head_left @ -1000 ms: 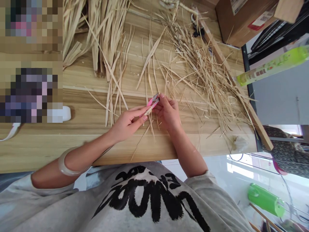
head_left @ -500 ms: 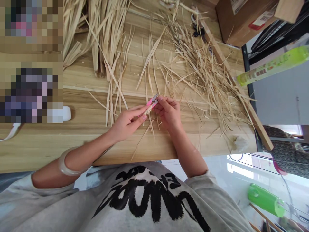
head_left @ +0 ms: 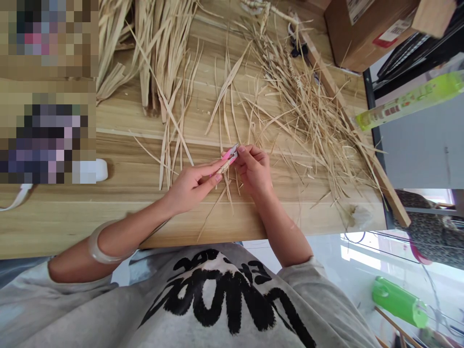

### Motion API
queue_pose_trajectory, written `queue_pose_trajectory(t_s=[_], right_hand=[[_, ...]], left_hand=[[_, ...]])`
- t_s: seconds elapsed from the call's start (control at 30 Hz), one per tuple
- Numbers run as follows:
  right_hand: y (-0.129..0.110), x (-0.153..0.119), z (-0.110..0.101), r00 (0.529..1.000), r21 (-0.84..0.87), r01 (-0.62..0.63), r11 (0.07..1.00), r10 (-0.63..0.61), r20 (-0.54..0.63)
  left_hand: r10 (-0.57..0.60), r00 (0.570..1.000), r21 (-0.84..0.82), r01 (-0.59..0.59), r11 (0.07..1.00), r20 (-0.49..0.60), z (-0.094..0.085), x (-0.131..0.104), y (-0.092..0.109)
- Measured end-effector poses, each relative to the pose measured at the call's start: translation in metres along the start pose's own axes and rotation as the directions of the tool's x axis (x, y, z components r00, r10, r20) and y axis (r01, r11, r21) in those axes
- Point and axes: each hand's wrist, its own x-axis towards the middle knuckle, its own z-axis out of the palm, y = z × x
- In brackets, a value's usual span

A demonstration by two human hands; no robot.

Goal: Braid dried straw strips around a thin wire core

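My left hand [head_left: 194, 186] is closed around a short bundle of pale straw [head_left: 225, 166] and a small pink tool with silver metal ends [head_left: 229, 155], which looks like thread snips. The two lie together, slanting up to the right from the fingers. At the silver end, my right hand [head_left: 255, 166] is closed in a pinch, its thumb and forefinger pressed together. What sits between those fingertips is too small to make out. Loose straw strips [head_left: 227, 191] lie on the wooden table [head_left: 123, 203] just under both hands.
Wide dry leaf strips [head_left: 163, 53] are piled at the back left. A tangle of thin straw [head_left: 308, 106] covers the right side, beside a wooden bar [head_left: 362, 145]. A cardboard box [head_left: 362, 38] and a yellow-green bottle [head_left: 409, 99] are beyond. A white object [head_left: 97, 170] lies left.
Hands, tool and straw bundle stay in nearly the same place. The whole view has shifted very slightly.
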Motion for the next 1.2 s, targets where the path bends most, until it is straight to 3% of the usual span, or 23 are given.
queue_pose_trajectory(t_s=[0.4,0.57,0.73,0.9,1.2], right_hand=[[0.003,0.003,-0.004,0.995,0.061,0.064,0.996,-0.068,0.072],[0.004,0.001,-0.001,0.991,0.047,0.124,0.991,-0.126,0.037],[0.001,-0.002,0.002,0.936,-0.046,0.335,0.941,-0.338,-0.101],[-0.001,-0.005,0.001,0.859,-0.106,0.498,0.861,-0.506,-0.072],[-0.001,-0.008,0.001,0.863,-0.162,0.490,0.857,-0.503,-0.049]], left_hand=[[0.037,0.999,0.081,-0.037,0.996,0.006,0.001,0.001,0.001],[0.062,0.998,0.109,-0.062,0.992,0.008,0.000,0.001,0.000],[0.029,0.999,0.094,-0.033,0.995,0.043,0.000,0.001,-0.001],[0.026,0.998,0.072,-0.030,0.997,0.056,0.001,0.002,-0.002],[0.004,0.996,0.068,-0.010,0.998,0.091,0.002,0.001,-0.008]])
